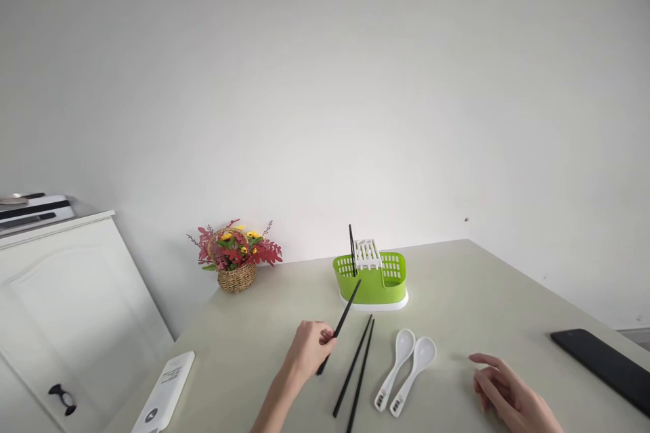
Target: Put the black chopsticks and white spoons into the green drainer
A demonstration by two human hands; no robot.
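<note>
My left hand [311, 346] is closed around a black chopstick [347, 311], which slants up and away with its far tip in front of the green basket [373, 287]. More chopsticks, thin and dark, stand upright in the basket's left compartment. Just right of my left hand, two black chopsticks [361, 365] lie on the table. Beside them are two white spoons, the left spoon [396, 369] and the right spoon [414, 379], bowls pointing away from me. My right hand [508, 392] rests near the table's right front, index finger stretched, the others loosely curled, holding nothing.
A wicker basket of red and yellow flowers [236, 277] stands at the back left. A white slab-like device [165, 392] lies along the left edge, and a long black object [604, 365] on the right. A white cabinet [76, 298] adjoins the table [457, 298] on the left.
</note>
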